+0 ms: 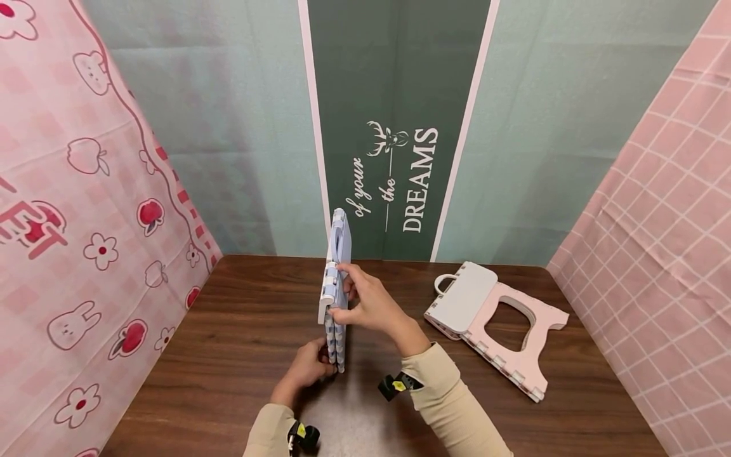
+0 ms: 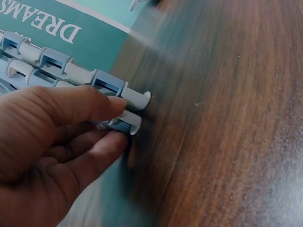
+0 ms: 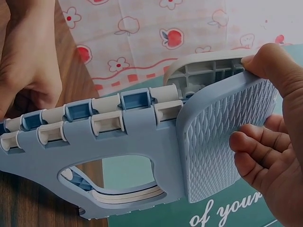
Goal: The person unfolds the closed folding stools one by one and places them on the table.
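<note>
A blue and white folding stool (image 1: 331, 279) stands on edge, folded flat, over the middle of the table. My left hand (image 1: 308, 365) pinches its near lower end, thumb on one side and fingertips on the other, at the hinged leg ends (image 2: 137, 100). Higher up, my right hand (image 1: 374, 304) holds the seat part, thumb at its rim. In the right wrist view the curled fingers lie against the textured blue seat panel (image 3: 218, 132). Beside that panel, the ribbed underside of a white panel (image 3: 203, 71) shows. The blue leg panel (image 3: 137, 142) has a rounded cutout.
A second folding stool, pink (image 1: 531, 355) with a white seat panel (image 1: 465, 295) and small handle, lies flat at the right on the brown wooden table (image 1: 228, 355). Green cloth (image 1: 228, 127) hangs behind; pink printed cloths (image 1: 114, 254) stand at both sides.
</note>
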A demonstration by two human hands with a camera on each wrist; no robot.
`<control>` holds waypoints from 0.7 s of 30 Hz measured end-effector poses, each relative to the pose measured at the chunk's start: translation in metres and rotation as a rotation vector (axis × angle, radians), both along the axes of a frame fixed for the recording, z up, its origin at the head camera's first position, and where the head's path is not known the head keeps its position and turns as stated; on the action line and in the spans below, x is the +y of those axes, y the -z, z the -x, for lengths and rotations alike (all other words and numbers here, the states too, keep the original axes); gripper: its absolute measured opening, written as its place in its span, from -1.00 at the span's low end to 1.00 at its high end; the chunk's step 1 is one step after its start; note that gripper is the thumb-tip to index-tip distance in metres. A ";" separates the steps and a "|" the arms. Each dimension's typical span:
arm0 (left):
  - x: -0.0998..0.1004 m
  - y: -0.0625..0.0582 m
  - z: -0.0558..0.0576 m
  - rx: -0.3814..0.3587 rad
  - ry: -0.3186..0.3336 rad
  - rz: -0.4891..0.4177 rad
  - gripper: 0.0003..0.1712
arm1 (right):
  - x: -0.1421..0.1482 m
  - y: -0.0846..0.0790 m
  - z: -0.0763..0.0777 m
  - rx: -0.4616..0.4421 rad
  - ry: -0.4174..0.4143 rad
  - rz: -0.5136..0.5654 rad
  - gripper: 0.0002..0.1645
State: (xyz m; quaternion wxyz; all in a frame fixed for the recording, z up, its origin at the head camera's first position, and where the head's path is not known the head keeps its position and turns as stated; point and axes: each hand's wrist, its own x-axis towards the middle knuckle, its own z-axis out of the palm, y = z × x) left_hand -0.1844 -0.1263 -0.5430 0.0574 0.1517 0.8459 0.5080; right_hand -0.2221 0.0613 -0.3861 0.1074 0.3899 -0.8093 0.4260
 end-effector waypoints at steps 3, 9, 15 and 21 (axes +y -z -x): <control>-0.001 -0.003 -0.002 0.012 -0.012 0.018 -0.50 | 0.001 0.000 0.000 -0.003 0.000 0.002 -0.13; -0.002 -0.013 -0.005 0.037 -0.058 0.003 -0.22 | 0.001 0.001 0.000 -0.004 -0.003 0.007 -0.14; -0.003 -0.023 -0.005 0.051 -0.065 -0.024 -0.17 | 0.001 0.001 0.000 0.007 -0.003 -0.002 -0.15; -0.002 -0.029 -0.003 0.089 -0.071 -0.050 -0.25 | 0.001 0.003 0.001 -0.004 -0.008 0.001 -0.15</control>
